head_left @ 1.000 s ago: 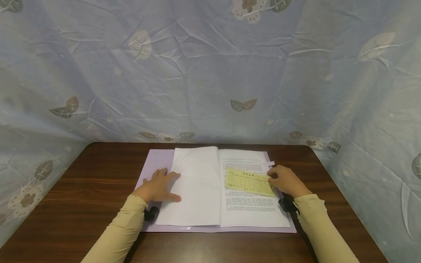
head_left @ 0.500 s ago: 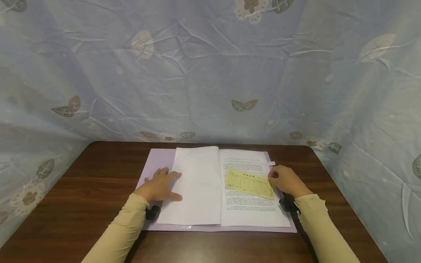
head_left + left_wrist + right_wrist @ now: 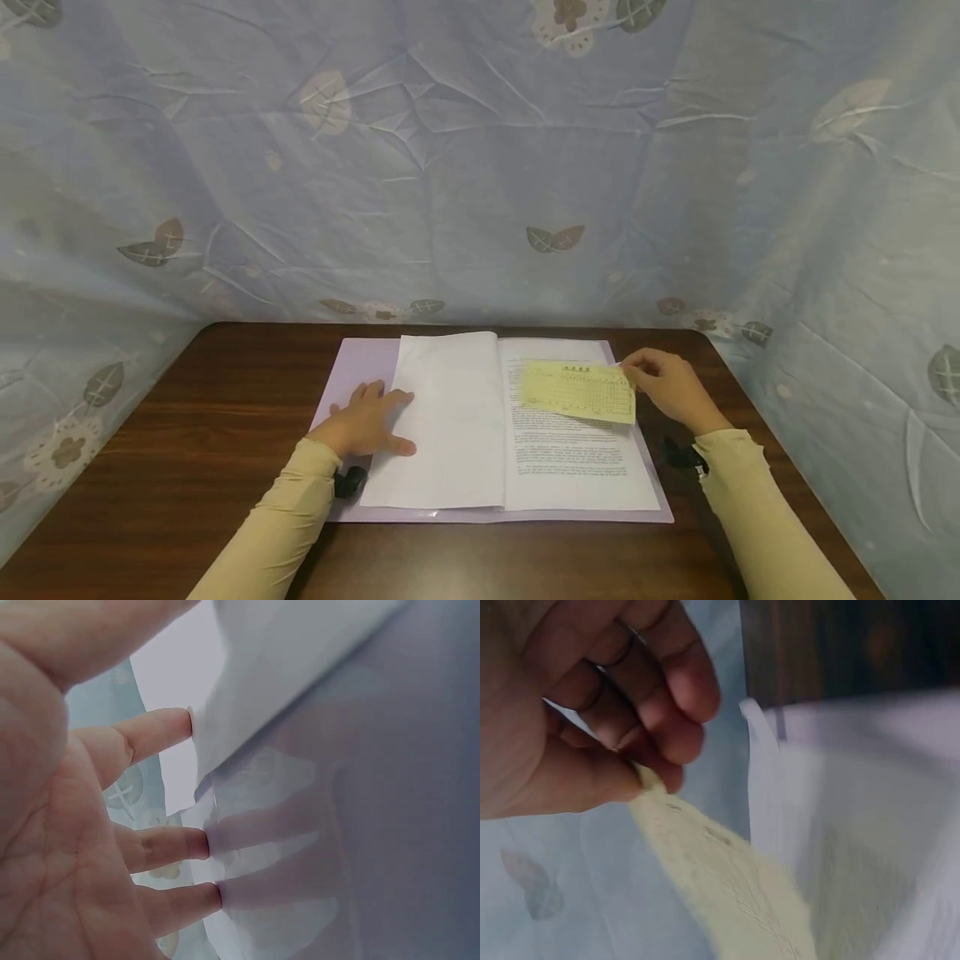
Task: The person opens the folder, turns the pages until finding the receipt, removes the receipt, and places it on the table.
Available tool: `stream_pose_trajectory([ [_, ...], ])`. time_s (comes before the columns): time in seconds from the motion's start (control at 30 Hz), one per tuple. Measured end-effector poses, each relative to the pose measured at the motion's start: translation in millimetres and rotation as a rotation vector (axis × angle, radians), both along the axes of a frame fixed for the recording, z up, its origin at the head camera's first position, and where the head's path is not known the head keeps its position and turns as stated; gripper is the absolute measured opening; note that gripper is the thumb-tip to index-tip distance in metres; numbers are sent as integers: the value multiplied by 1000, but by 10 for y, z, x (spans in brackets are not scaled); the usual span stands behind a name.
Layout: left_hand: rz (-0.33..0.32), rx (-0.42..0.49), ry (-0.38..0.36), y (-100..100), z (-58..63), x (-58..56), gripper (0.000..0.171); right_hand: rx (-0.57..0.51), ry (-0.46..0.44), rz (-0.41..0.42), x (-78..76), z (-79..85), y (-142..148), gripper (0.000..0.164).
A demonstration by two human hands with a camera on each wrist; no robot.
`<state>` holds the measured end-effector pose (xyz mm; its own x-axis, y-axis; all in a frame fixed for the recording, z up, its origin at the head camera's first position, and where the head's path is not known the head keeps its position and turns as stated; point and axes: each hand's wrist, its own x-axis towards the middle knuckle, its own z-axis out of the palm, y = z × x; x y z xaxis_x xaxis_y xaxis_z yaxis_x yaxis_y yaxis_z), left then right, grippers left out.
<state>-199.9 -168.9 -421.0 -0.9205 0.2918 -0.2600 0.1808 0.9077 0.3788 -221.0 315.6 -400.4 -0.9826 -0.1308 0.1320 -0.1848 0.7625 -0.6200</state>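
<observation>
A lilac folder (image 3: 360, 367) lies open on the table with white pages inside. Its left page (image 3: 450, 425) is blank; the right page (image 3: 577, 475) carries printed text. My right hand (image 3: 671, 387) pinches the upper right corner of a yellow form slip (image 3: 581, 392) printed with a table grid. In the right wrist view the slip (image 3: 720, 877) hangs from thumb and forefinger, raised off the page. My left hand (image 3: 367, 425) rests spread over the folder's left cover and the page edge. In the left wrist view its fingertips (image 3: 176, 724) touch the sheet and the cover.
The dark wooden table (image 3: 165, 433) extends on both sides of the folder. Behind and at the sides hangs a pale blue curtain (image 3: 465, 167) with leaf and flower prints. A small white tab (image 3: 761, 735) sticks out at the folder's right edge.
The right hand has moved up and slightly right, lifting the yellow slip off the printed page. The left hand has stayed in place.
</observation>
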Motion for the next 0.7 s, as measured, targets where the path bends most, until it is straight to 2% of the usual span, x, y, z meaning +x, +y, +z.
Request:
stream_pose_trajectory([
  [0.2,3,0,-7,-6,8,7,97,18,2,8,-98,229,449,32],
  [0.4,3,-10,-9,-10,24,28,97,67,-24,43,-159,370,853,34],
  [0.57,1,-15,-8,-5,8,15,97,121,-86,75,-216,433,1160,35],
  [0.7,2,-11,-12,0,-10,5,98,179,-139,94,-244,408,1379,32],
])
